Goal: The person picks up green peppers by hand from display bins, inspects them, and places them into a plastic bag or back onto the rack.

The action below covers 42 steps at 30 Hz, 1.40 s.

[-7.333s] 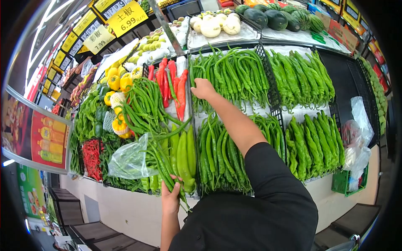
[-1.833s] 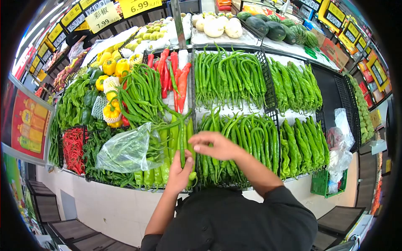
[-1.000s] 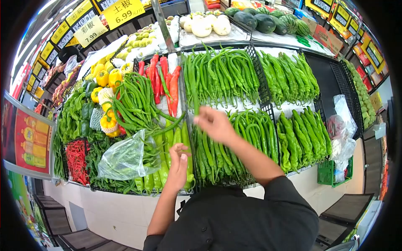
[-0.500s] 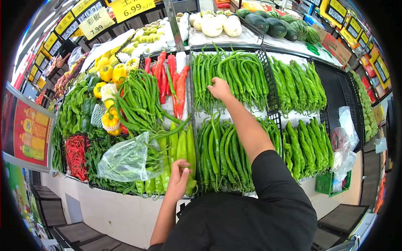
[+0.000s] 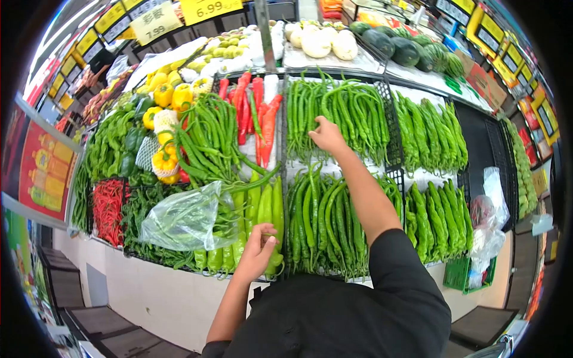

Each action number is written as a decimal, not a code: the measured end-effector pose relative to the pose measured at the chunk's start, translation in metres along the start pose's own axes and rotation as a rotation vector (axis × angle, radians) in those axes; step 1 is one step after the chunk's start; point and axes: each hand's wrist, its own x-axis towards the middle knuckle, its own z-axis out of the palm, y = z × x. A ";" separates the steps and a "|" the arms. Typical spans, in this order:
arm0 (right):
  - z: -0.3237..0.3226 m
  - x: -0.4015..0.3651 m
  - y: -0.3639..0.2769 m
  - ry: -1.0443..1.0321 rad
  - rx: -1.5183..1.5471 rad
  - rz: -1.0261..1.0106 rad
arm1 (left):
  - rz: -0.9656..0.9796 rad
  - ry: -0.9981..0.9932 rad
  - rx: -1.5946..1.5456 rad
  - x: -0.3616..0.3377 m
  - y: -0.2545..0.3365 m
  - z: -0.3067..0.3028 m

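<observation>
Where the display begins at the left, small red chilies (image 5: pixel 108 206) sit in a near compartment, with a crumpled clear bag (image 5: pixel 188 221) farther right, lying over greens. Just beside and right of the bag, the left hand (image 5: pixel 255 259) is raised at the near edge of the pale peppers (image 5: pixel 265 206). Its fingers are loosely curled and its thumb is up; whether anything thin is held between them cannot be told.

Beyond the pale peppers lie the red peppers (image 5: pixel 270 128), left of the tray edge. To the right of that edge, the far peppers (image 5: pixel 358 113) lie side by side, long axes running from the far rim toward the person. The right hand (image 5: pixel 328 136) is at this row, on its left part, and is plainly the nearer hand; the left is well apart. Right thumb and forefinger are drawn together against the peppers; a pinched pepper cannot be confirmed. The right forearm slants across the pods' line, passing over the near peppers (image 5: pixel 328 224).

The black divider (image 5: pixel 389 122) bounds the row on the right, apart from the fingers. In my judgement, sideways room is tight among neighbouring pods; the freer way is upward. Past the divider lie wrinkled peppers (image 5: pixel 433 134).
</observation>
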 end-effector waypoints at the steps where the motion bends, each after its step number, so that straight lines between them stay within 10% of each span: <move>1: -0.009 -0.009 -0.009 0.001 0.048 -0.022 | -0.007 -0.006 -0.028 0.000 0.007 -0.002; 11: -0.062 -0.158 -0.033 -0.073 0.820 0.000 | 0.466 0.229 0.280 0.050 0.131 -0.102; 26: -0.057 -0.219 -0.029 -0.098 0.919 -0.060 | 0.128 0.166 1.213 0.194 0.055 -0.182; 35: -0.031 -0.121 -0.088 -0.140 0.303 -0.409 | 0.344 0.382 -0.103 0.080 0.117 -0.159; 42: 0.048 -0.016 -0.116 -0.120 -0.275 -0.513 | 0.334 0.428 -0.355 -0.021 0.061 -0.163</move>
